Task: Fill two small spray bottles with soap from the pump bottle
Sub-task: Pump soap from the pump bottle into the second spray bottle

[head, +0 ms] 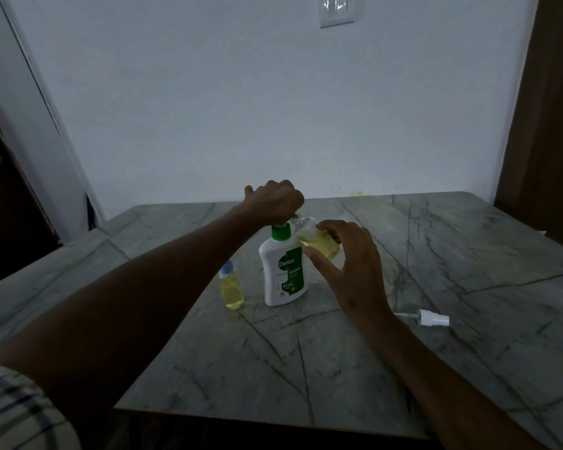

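Left grip (275,201) hiding pump head (281,229)

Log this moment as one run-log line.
left hand: presses pump bottle | right hand: holds open spray bottle at spout | second bottle: capped

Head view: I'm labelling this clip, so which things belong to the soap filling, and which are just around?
In the job: pump bottle, tilted spray bottle, capped spray bottle, loose spray cap, left hand, right hand.

Just around: marble table, wall switch.
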`<state>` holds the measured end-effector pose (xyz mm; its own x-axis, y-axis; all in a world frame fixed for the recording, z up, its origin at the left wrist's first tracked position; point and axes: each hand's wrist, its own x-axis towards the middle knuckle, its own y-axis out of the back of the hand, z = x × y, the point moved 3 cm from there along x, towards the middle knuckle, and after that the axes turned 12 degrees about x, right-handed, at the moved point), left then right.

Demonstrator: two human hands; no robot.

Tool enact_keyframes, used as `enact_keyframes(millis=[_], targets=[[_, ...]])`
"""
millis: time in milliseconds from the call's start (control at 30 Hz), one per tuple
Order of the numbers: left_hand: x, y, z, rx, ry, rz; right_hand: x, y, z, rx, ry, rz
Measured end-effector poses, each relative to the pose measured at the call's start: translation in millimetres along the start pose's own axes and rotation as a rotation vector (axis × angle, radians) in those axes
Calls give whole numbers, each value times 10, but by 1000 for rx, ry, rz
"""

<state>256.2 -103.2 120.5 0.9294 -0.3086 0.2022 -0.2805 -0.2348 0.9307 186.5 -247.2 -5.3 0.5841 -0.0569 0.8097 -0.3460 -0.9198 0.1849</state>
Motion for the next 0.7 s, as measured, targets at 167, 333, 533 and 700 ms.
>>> enact_keyframes(millis=[167,333,533,700], targets=[[60,-6,-84,-96,33,-6,-5,13,16,-2,2,5],[82,-15,-94,-141,52,-28,-4,17,15,2,3,7],[38,-57,-40,-59,9,-14,5,8,-17,9,-2,5],[50,-37,-62,-85,15,-12,8,16,-14,-1,-3,5]])
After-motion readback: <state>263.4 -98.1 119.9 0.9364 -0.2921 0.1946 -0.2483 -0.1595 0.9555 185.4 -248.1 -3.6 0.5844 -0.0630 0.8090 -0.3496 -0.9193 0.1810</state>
